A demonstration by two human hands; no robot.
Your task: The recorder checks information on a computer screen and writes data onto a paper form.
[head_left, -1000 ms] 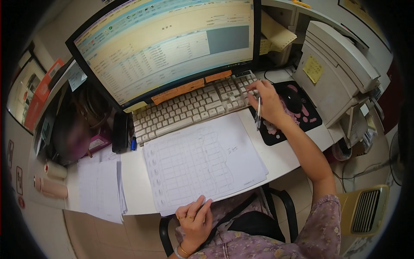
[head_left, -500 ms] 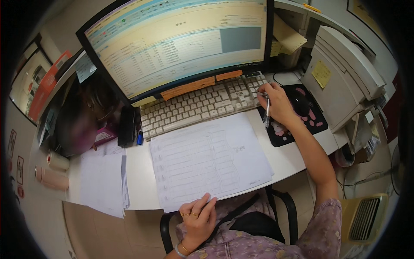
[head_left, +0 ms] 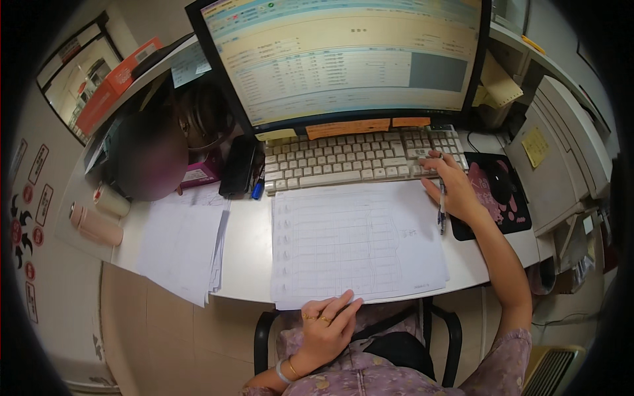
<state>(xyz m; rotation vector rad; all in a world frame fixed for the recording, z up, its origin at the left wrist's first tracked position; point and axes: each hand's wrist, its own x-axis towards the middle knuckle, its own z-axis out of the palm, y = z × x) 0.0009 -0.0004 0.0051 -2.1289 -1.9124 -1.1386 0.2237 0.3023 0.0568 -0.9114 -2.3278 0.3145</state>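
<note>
My right hand (head_left: 457,189) is over the right end of the cream keyboard (head_left: 343,160), fingers stretched over the keys near the arrow cluster. A slim pen (head_left: 442,214) hangs from that hand, tucked among the fingers, its lower end pointing toward the desk's front. At the front edge, my left hand (head_left: 328,323) rests with fingertips on the lower border of a sheet of paper (head_left: 356,247) printed with a table. Its fingers are loosely extended and hold nothing. Behind the keyboard stands a lit monitor (head_left: 350,59) showing a table-like window.
A black mouse (head_left: 501,189) lies on a dark patterned mouse pad (head_left: 518,214) at right, beside a printer (head_left: 548,155). More papers (head_left: 178,244) overhang the desk's left front. A blue-capped pen (head_left: 258,187), a pink bottle (head_left: 96,225) and a black phone-like object (head_left: 238,165) are at left.
The view has swung left, so the desk appears further right. My right hand has shifted from the number pad leftward and nearer, still with the pen. My left hand stays at the paper's edge.
</note>
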